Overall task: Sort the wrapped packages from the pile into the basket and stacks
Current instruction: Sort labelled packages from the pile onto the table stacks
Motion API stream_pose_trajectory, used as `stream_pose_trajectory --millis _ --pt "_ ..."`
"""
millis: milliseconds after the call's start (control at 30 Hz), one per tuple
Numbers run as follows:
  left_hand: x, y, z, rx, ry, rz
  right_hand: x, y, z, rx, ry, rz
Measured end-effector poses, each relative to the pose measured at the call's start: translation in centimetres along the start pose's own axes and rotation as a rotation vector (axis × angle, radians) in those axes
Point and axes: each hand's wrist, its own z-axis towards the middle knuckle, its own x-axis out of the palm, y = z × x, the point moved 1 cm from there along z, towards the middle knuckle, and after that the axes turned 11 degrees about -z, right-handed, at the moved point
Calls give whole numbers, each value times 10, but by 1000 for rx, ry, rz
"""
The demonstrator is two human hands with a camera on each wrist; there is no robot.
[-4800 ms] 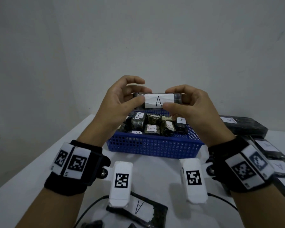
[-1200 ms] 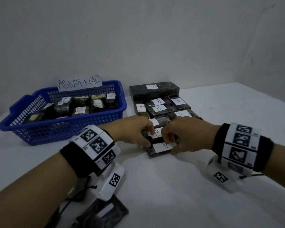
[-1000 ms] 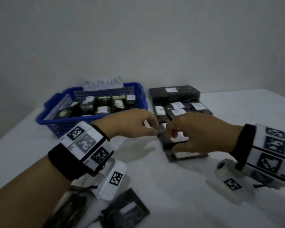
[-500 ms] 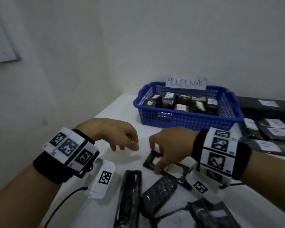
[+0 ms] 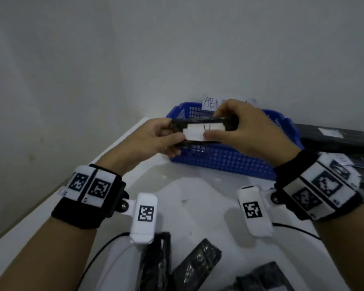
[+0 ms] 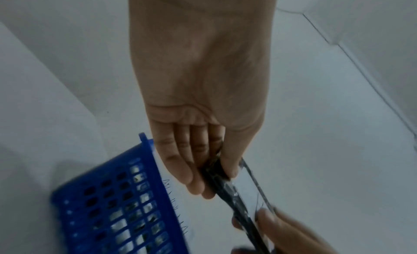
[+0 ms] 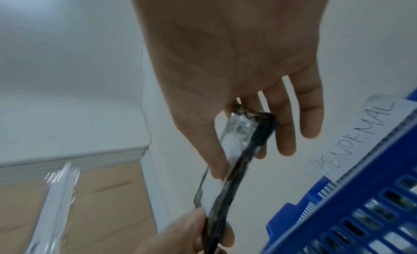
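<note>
Both hands hold one flat black wrapped package point(image 5: 200, 131) with a white label, raised in front of the blue basket point(image 5: 225, 162). My left hand point(image 5: 156, 137) pinches its left end between thumb and fingers; my right hand point(image 5: 240, 131) pinches its right end, thumb on the label. The left wrist view shows the package point(image 6: 232, 188) edge-on between my thumb and fingers. In the right wrist view the package point(image 7: 237, 151) runs from my fingers down to the other hand. The label's letter is mostly hidden by my thumb.
The basket carries a paper sign reading ABNORMAL point(image 7: 358, 134). Loose black packages point(image 5: 198, 267) lie on the white table near its front edge. Stacks of sorted packages point(image 5: 334, 139) stand right of the basket. Walls close in behind and at the left.
My right hand has lifted a package off the pile. Both hands have risen from the table and now hold it up in front of the basket.
</note>
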Motion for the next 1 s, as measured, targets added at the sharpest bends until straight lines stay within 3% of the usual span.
stream_pose_trajectory --millis 133,200,700,867,1000 --pt "14 -15 31 72 -27 -70 -13 -25 3 156 -101 489" --pt "27 -23 42 103 -18 -99 -15 -30 3 177 -138 597" --pt "60 -41 53 285 -58 93 -37 -42 -8 89 -248 512" --pt "68 -44 50 147 -52 -159 -32 -41 -7 140 -236 527" --pt "70 -41 53 175 -67 -166 -30 -36 -8 205 -143 599"
